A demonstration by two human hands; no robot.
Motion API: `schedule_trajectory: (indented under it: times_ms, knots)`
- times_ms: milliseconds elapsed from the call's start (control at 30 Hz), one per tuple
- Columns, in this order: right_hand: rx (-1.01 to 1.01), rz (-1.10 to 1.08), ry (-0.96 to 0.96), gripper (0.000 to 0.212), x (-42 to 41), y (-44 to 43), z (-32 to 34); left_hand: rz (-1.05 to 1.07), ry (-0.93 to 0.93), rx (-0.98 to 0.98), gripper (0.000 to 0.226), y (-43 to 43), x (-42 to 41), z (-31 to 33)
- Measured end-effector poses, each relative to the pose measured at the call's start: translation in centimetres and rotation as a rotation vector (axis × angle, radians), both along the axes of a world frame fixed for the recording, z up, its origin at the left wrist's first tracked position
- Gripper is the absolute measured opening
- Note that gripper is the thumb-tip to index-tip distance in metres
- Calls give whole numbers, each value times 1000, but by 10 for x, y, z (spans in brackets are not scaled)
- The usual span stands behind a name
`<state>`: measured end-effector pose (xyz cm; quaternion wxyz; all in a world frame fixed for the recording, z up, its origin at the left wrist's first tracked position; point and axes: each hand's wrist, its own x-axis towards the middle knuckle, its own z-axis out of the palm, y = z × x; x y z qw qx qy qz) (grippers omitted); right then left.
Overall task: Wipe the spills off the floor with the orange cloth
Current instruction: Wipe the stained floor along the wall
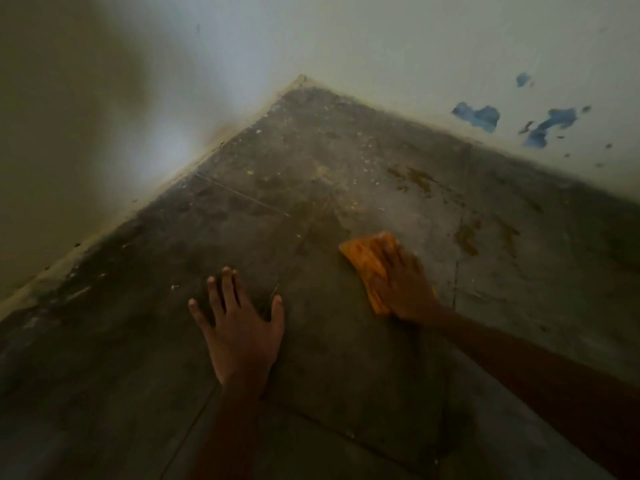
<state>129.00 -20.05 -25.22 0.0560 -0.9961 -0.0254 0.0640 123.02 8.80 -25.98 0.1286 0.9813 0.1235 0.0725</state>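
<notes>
Left hand (239,327) flat on the floor (346,382), fingers spread wide, holding nothing; a prop for the body, by the look. Right hand (403,289) lies palm-down on the cloth (362,258), fingers stretched over it, pressing it to the floor just right of the left hand; orange edge shows ahead of the fingertips and beside the wrist. Spills (465,239): brownish smears near the cloth on its right, more further off toward the right wall (415,46). Step in hand, as I read it: the wiping stroke. To do it well — put the whole palm's weight on the cloth, sweep out to the near smear and draw it back toward the body rather than pushing it at the wall; refold to a clean face once soiled; left hand planted clear of wet ground. Hard to make out: light is dim and the right hand blurred, so whether the thumb tucks under the cloth I cannot tell. Darker floor toward the corner may be damp or only stained. Blue patches (478,116) on the wall look like flaked paint — not certain. Both forearms run out of frame at the lower edge.
</notes>
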Motion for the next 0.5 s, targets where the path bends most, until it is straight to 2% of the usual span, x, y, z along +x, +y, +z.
schedule_trajectory:
  times_ms: [67, 133, 233, 300, 400, 500]
  knots:
    - [36, -141, 11, 68, 52, 12, 8, -7, 5, 32, 86, -1, 0, -5]
    - [32, -99, -22, 67, 48, 9, 4, -22, -20, 45, 85, 3, 2, -10]
    - [26, 130, -85, 69, -65, -23, -5, -27, -29, 37, 81, 2, 2, -11]
    - [33, 154, -65, 67, -105, -39, -5, -18, -41, 33, 77, 2, 1, -10]
    - [46, 43, -43, 72, -33, -23, 4, -23, -53, 39, 76, 0, 2, -10]
    - [110, -80, -17, 67, 42, 9, 12, -32, -59, 37, 77, 2, 2, -14]
